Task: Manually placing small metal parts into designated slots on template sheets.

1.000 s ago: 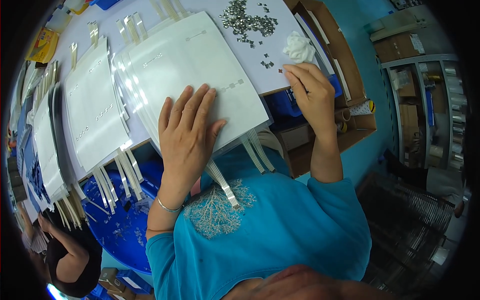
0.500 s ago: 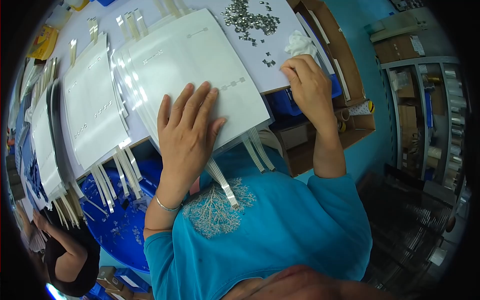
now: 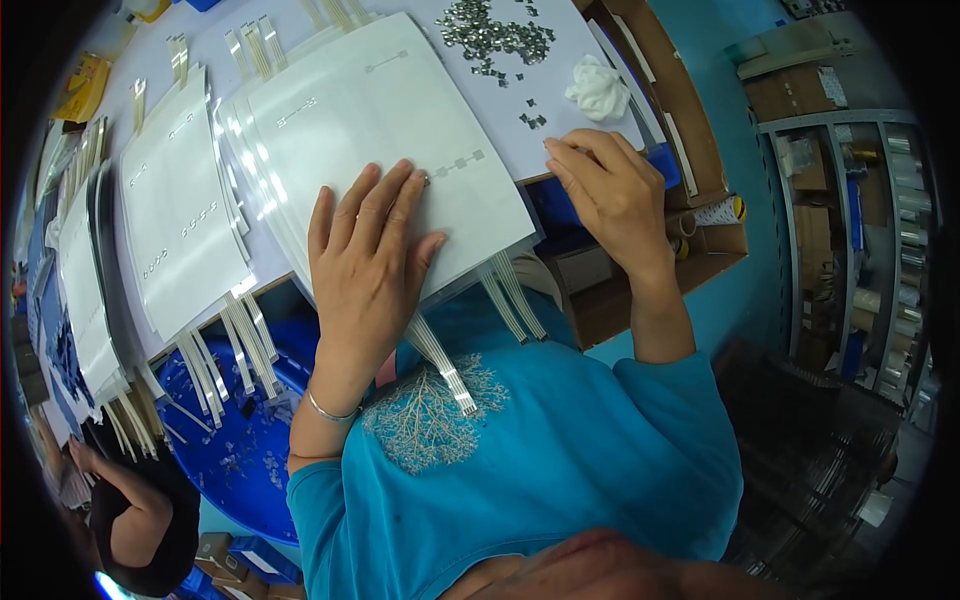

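Note:
My left hand (image 3: 368, 245) lies with fingers stretched on a stack of white translucent sheets (image 3: 330, 130), near a printed row of small grey squares. Flat ribbon tails (image 3: 440, 360) hang from the sheets over the table's near edge. Over the table's front right edge is my right hand (image 3: 610, 190), thumb and forefinger pinched together; whatever may be between the tips is too small to name. Beyond it sit a crumpled white wad (image 3: 598, 88), a few small metal pieces (image 3: 533, 121) and a larger heap of shiny metal pieces (image 3: 490, 35).
More sheet stacks (image 3: 185, 190) with ribbon tails lie to the left. Below the table stands a blue tub (image 3: 245, 460) with scraps in it. Cardboard trays (image 3: 690, 120) border the right side, with a shelf rack (image 3: 840, 230) farther off. Another person's arm (image 3: 125, 480) shows at lower left.
My right hand has moved slightly left and nearer to me, away from the white wad, still pinched. My left hand stays on the sheets. The whole view has shifted a little.

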`<state>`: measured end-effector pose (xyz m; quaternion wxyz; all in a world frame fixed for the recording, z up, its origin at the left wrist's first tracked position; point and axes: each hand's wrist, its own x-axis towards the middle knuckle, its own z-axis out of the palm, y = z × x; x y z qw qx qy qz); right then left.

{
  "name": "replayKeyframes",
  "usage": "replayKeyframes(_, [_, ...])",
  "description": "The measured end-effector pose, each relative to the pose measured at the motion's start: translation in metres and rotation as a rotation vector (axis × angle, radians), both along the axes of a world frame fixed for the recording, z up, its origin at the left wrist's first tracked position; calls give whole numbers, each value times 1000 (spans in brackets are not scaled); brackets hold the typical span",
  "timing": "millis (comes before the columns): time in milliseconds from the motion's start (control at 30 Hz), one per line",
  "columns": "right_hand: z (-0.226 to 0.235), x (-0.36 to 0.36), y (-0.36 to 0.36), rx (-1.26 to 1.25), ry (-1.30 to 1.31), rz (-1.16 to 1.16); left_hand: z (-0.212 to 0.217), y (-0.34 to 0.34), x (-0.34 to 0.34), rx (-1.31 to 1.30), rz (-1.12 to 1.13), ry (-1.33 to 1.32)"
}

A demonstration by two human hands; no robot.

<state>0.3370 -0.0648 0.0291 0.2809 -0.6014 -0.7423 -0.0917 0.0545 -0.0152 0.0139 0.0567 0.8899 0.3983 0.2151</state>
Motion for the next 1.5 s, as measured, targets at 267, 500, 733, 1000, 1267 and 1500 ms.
replayKeyframes(267, [0,-19,3,39,144,62,2,2,1,-26,-18,-81])
replayKeyframes(500, [-10,-55,21,49,130,203,4,2,2,-33,-14,-115])
replayKeyframes(733, [-2,-69,18,41,-73,184,2,2,1,-24,-20,-131])
replayKeyframes(1000, [4,-59,17,124,111,86,-1,3,-2,-14,-18,-121])
replayKeyframes(1267, [-2,-11,17,6,356,-115,6,3,6,50,-14,-46])
replayKeyframes(1500, [-10,-1,27,-30,311,-65,9,6,9,72,-28,14])
